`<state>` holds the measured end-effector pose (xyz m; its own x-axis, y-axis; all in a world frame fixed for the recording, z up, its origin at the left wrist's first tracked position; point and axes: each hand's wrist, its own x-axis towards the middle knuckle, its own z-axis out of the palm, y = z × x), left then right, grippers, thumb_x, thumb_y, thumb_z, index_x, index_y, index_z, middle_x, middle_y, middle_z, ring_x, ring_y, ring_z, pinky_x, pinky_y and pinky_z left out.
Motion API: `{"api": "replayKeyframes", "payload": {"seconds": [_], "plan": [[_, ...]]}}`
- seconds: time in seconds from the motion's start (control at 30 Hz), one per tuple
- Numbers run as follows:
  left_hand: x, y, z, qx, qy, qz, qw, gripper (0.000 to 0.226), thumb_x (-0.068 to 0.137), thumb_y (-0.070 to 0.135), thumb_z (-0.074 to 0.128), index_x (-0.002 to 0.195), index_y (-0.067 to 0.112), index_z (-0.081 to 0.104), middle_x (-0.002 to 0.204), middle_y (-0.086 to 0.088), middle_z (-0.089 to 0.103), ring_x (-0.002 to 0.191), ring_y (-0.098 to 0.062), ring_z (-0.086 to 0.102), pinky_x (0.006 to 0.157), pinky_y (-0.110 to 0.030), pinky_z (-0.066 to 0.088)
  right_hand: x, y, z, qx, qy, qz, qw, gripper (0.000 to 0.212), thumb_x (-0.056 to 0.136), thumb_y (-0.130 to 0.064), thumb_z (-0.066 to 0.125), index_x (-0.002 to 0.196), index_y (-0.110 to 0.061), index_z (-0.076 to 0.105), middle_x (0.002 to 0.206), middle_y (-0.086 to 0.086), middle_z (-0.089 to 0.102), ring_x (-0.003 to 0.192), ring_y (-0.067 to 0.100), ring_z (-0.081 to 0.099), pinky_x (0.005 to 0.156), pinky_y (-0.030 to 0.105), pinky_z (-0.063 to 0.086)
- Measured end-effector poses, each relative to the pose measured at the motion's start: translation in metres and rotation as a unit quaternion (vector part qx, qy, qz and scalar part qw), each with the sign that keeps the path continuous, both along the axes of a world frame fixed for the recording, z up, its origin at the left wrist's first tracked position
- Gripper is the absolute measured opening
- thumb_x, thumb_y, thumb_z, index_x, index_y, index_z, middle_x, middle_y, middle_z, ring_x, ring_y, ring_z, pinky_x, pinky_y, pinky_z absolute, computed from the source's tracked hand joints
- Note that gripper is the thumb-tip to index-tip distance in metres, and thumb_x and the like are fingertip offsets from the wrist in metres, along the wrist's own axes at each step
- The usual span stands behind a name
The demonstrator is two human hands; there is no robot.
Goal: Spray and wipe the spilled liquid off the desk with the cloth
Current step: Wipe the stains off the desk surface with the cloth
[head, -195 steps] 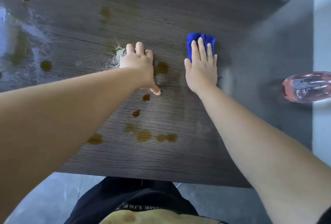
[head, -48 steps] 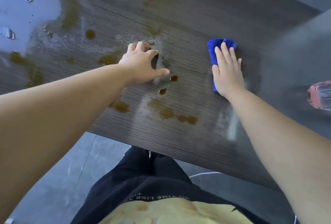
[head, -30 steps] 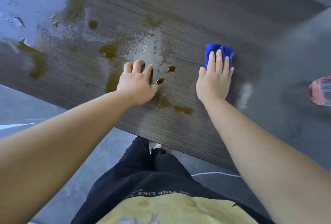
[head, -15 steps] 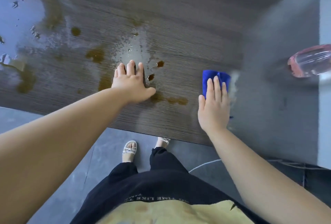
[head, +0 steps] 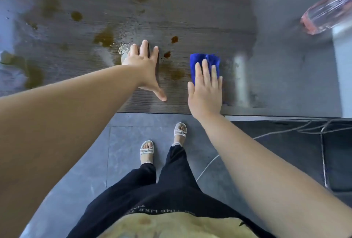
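Stained desk (head: 190,18): left hand (head: 143,66) flat, fingers spread; right hand (head: 206,89) fingers straight, pressing cloth (head: 204,59).

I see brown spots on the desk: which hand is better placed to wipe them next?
Right. The right hand lies flat on the folded blue cloth, just beside the nearest brown smear. The left hand rests bare on the dark wood-grain desk, holding no cloth.
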<state>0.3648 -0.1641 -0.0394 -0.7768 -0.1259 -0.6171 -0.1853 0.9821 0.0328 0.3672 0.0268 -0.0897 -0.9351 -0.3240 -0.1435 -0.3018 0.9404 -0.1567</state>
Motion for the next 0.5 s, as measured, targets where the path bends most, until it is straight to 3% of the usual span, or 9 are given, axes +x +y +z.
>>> {"api": "replayKeyframes", "payload": {"seconds": [0.07,0.13,0.23,0.37,0.43,0.5], "plan": [[0.002,-0.001,-0.001,-0.013,0.008,-0.015,1.0,0.152,0.041,0.077,0.075,0.149,0.02,-0.015,0.156,-0.007,-0.013,0.143,-0.036,-0.007,0.11,-0.049,0.027,0.009,0.013,0.003,-0.005,-0.021,0.124,0.992,0.054,0.099,-0.033,0.023,0.149,-0.016,0.02,0.158,0.003,0.014,0.145,0.027,0.011,0.115,0.044,0.009],[0.002,-0.001,-0.001,-0.018,0.004,-0.019,1.0,0.153,0.04,0.077,0.075,0.149,0.019,-0.016,0.156,-0.008,-0.014,0.143,-0.036,-0.006,0.109,-0.048,0.028,-0.007,0.043,0.005,0.01,-0.017,0.177,0.984,0.058,0.094,-0.034,0.017,0.148,-0.015,0.026,0.157,0.003,0.02,0.144,0.028,0.018,0.114,0.048,0.015],[0.0,0.0,0.0,-0.018,-0.007,-0.021,1.0,0.154,0.04,0.077,0.075,0.148,0.019,-0.017,0.156,-0.008,-0.015,0.143,-0.037,-0.007,0.11,-0.049,0.028,-0.041,0.09,0.006,0.029,-0.008,0.012,0.999,0.052,0.099,-0.027,0.023,0.149,-0.016,0.02,0.158,0.003,0.012,0.145,0.027,0.012,0.114,0.052,0.015],[0.0,0.001,-0.001,-0.024,-0.007,-0.015,1.0,0.154,0.039,0.076,0.076,0.149,0.02,-0.016,0.157,-0.008,-0.014,0.143,-0.036,-0.006,0.108,-0.047,0.031,-0.044,0.061,0.005,0.014,-0.002,-0.219,0.976,0.055,0.101,-0.031,0.029,0.151,-0.016,0.012,0.159,0.002,0.003,0.146,0.025,0.004,0.116,0.048,0.005],[-0.001,0.003,0.002,-0.028,-0.008,-0.01,1.0,0.154,0.039,0.074,0.077,0.149,0.02,-0.016,0.157,-0.008,-0.013,0.143,-0.036,-0.006,0.107,-0.047,0.032,-0.026,0.021,0.002,0.001,0.006,-0.209,0.978,0.058,0.1,-0.035,0.031,0.151,-0.016,0.012,0.159,0.004,0.004,0.145,0.027,0.005,0.116,0.047,0.006],[-0.002,0.005,0.004,-0.033,-0.01,-0.008,0.999,0.153,0.041,0.073,0.078,0.149,0.02,-0.016,0.157,-0.008,-0.013,0.143,-0.036,-0.006,0.108,-0.048,0.03,0.004,-0.01,-0.002,-0.006,0.021,-0.087,0.996,0.058,0.098,-0.037,0.03,0.15,-0.016,0.016,0.159,0.005,0.009,0.145,0.028,0.009,0.115,0.046,0.008]]}}
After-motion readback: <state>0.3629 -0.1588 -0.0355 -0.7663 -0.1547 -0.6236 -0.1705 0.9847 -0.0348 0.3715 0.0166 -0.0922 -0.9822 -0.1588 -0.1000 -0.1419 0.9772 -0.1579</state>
